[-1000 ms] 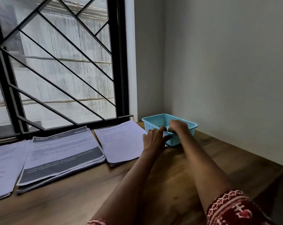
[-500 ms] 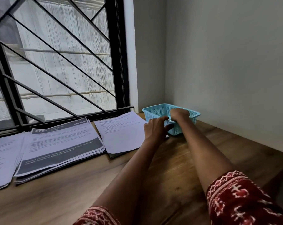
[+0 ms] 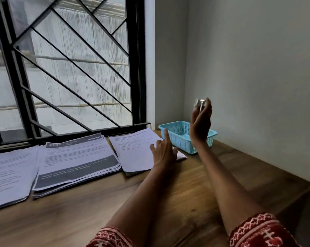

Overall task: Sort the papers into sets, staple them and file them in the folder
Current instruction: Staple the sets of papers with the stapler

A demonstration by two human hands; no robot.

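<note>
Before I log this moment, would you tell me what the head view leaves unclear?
- Small shiny object pinched in the right hand: blurred and partly covered by fingers, so I cannot identify it.
- Leftmost paper stack: cut off by the left edge.
- Body text on the papers: too small.
- Blue basket contents: partly hidden by the right hand.

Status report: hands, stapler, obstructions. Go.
Right hand holds small metallic item, likely stapler, above blue basket. Left hand over right paper stack. No obstructions.

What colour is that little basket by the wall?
Light blue, perforated plastic basket; the head view shows it.
</note>
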